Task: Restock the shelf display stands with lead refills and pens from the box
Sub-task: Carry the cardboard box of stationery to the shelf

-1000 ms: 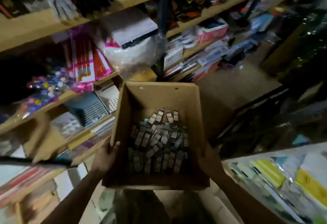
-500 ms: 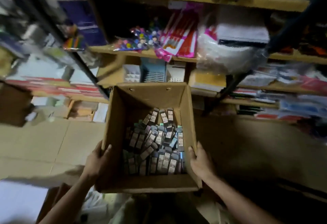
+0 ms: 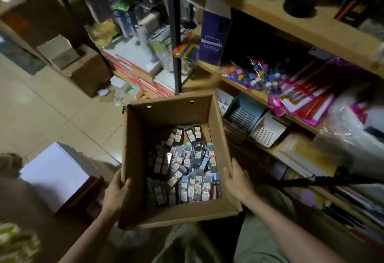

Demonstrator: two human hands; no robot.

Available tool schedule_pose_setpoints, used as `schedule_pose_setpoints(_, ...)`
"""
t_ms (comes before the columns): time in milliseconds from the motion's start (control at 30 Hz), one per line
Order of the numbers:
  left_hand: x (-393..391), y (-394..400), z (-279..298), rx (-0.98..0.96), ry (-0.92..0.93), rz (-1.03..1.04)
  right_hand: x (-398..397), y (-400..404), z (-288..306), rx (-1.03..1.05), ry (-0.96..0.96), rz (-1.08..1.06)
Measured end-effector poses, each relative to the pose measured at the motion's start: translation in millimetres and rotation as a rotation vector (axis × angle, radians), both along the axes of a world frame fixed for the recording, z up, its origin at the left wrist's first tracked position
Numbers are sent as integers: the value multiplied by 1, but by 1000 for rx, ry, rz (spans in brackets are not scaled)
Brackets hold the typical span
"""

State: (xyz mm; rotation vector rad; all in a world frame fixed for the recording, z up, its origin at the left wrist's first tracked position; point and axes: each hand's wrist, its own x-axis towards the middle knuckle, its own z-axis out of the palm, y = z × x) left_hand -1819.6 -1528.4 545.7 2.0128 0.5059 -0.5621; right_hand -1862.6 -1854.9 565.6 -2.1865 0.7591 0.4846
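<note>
An open cardboard box (image 3: 170, 115) hangs in front of me above the floor. My left hand (image 3: 116, 192) grips its left wall with the thumb over the rim. On the opposite wall my right hand (image 3: 236, 179) holds on near the front corner. Several small lead refill cases (image 3: 187, 169) with white labels lie loose in a heap inside. To the right, on a low wooden shelf, stand display stands: a white divided one (image 3: 224, 101), a blue slotted one (image 3: 243, 113) and a white one with round holes (image 3: 267, 132).
Wooden shelves (image 3: 291, 24) packed with stationery rise on the right. A dark metal post (image 3: 174, 34) stands behind the box. Cardboard boxes (image 3: 89, 71) and stacked books sit on the tiled floor at left. A white sheet stack (image 3: 54, 175) lies at lower left.
My view has swung left and the box has moved with it. The shelf with the display stands now lies to the right of the box instead of straight behind it. Both hands keep their hold.
</note>
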Motion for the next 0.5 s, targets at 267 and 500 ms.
schedule_pose_setpoints(267, -14, -30, -12, 34, 3, 249, 69, -28, -29, 5, 6, 215)
schedule_pose_setpoints(500, -40, -101, -43, 128, -17, 500, 114, -75, -82, 65, 13, 448)
